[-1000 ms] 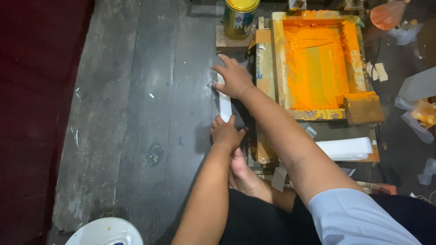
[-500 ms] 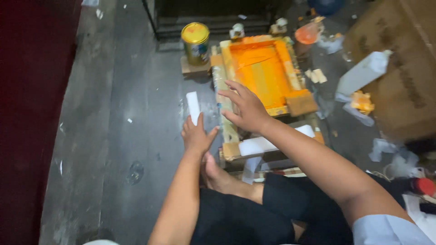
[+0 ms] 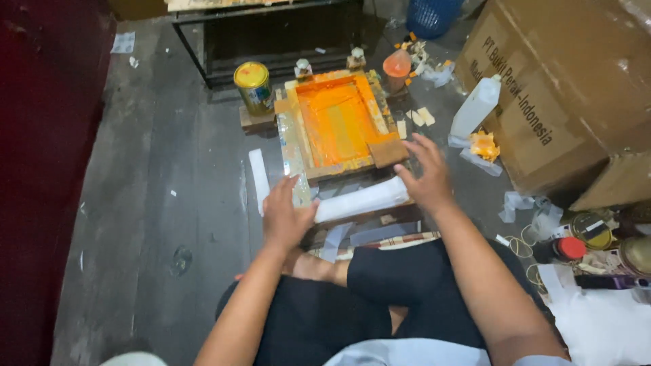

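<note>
Left hand [image 3: 285, 217] open on white roll [image 3: 361, 200], right hand [image 3: 426, 176] spread at its end, grip unclear

Orange ink fills the wooden frame [image 3: 339, 122]; white roll [image 3: 361, 199], yellow-lidded can [image 3: 253, 87], perhaps grey floor [image 3: 169, 203].

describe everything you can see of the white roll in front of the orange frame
The white roll looks like a plain, unprinted sheet of paper or film rolled into a slim tube. It lies flat, slightly tilted, along the near edge of the orange-inked wooden frame, on the low stand there. The left hand rests at its left end and the right hand at its right end, fingers spread.
</note>
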